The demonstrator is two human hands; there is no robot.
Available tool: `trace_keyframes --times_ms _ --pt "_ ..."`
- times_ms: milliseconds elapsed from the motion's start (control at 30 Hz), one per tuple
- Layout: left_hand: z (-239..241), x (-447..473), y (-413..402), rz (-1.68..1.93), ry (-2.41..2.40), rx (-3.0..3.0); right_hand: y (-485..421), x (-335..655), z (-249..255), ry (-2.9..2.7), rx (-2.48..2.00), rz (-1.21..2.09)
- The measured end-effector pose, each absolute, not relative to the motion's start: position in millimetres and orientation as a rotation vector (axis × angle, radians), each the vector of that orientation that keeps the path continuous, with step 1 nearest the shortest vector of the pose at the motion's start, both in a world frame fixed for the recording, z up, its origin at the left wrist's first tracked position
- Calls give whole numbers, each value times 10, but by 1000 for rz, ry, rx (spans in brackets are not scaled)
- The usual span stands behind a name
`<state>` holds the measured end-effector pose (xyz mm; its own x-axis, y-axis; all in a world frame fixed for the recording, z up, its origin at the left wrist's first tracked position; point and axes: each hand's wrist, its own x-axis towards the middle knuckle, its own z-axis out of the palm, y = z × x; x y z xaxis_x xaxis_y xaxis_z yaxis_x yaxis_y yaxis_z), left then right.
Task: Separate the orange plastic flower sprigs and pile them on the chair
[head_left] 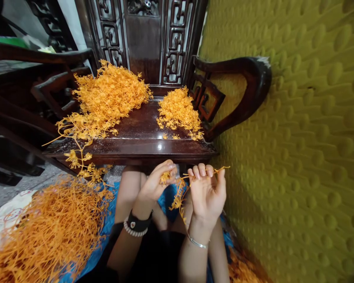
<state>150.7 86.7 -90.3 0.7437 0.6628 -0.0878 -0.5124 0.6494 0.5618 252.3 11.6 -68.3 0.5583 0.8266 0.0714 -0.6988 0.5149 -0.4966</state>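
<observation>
Both hands are raised in front of the dark polished wooden chair seat (141, 133), working on one branched orange plastic strand (179, 192) that hangs between them. The left hand (156, 184) is curled nearly closed, thumb and fingertips pinching a small orange piece at the strand's upper end. The right hand (208, 192), palm towards the camera, has its fingers folded over at the top and grips the strand's thin stem, whose tip pokes out towards 3 o'clock.

Judging from how things lie, the work is part done. On the seat, at 11 o'clock from the hands, sits a large heap of small orange plastic pieces (109, 96), and at 12 o'clock a smaller heap of similar orange pieces (179, 112), with a few loose bits between them near the front edge. These look like the sorted output. At 8 o'clock, on the blue cloth (109, 224) over the lap and floor, lies a broad tangle of long orange plastic strands (47, 232); whether these are stripped stems or still carry pieces is hard to tell. A string of branched pieces (79, 157) trails from the large heap over the seat's front edge towards that tangle, so a good deal seems left to handle.

At 3 o'clock rises a yellow-green dimpled wall (297, 137), beside the curved chair arm (242, 90).
</observation>
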Motion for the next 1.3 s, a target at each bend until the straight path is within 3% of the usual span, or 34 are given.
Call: trace_keyframes --times_ms 400,633,833,933,1167,1300 --pt "-998 1420 852 471 356 1455 21 2488 -594 -470 -590 725" --pt "-1037 1488 815 526 339 1326 -59 2435 -615 -882 -477 840" --pt "-987 1491 759 441 290 1137 48 2530 -630 -1687 -70 1088" --pt "-974 1482 719 562 333 965 8 2579 -630 -1882 -236 1117" --pt "-893 1501 699 798 307 731 -34 2505 -758 -924 -538 677" --pt "-880 1510 716 763 158 692 86 2507 -825 -829 -1002 550"
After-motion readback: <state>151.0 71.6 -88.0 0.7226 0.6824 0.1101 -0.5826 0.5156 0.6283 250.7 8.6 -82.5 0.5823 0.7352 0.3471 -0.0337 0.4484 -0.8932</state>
